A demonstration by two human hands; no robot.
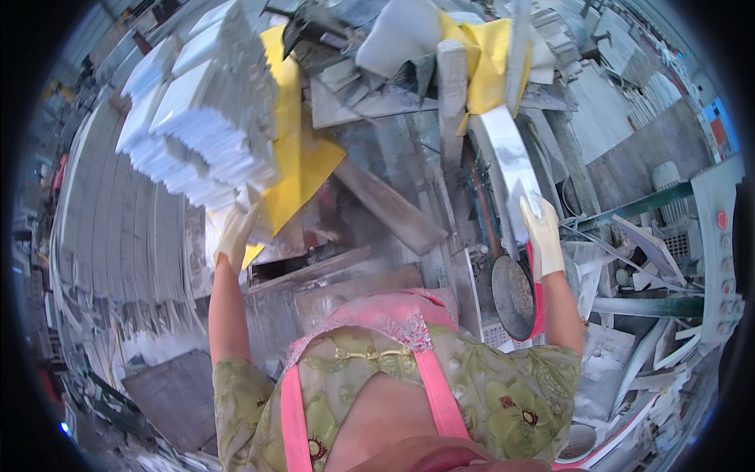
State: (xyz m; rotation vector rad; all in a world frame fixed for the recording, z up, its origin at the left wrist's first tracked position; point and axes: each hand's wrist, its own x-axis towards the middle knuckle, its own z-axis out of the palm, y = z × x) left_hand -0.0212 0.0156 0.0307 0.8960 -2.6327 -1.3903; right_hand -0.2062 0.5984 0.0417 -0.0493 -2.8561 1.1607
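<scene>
My left hand (237,230), in a pale glove, is at the near lower end of a tall stack of white stone tiles (212,118). Its fingers are bent around the edge of a white tile there, slightly blurred. My right hand (541,234), gloved too, grips the near end of a long white stone strip (507,153). That strip lies lengthwise along a narrow support, its far end near a yellow sheet (489,63). Yellow sheeting (295,165) also hangs beside the tile stack.
Long grey slabs (126,212) stand stacked at the far left. A round dark pan (513,297) is just below my right hand. A loose plank (389,204) slants across the middle. To the right stands a control panel (720,259) with buttons, near broken stone pieces.
</scene>
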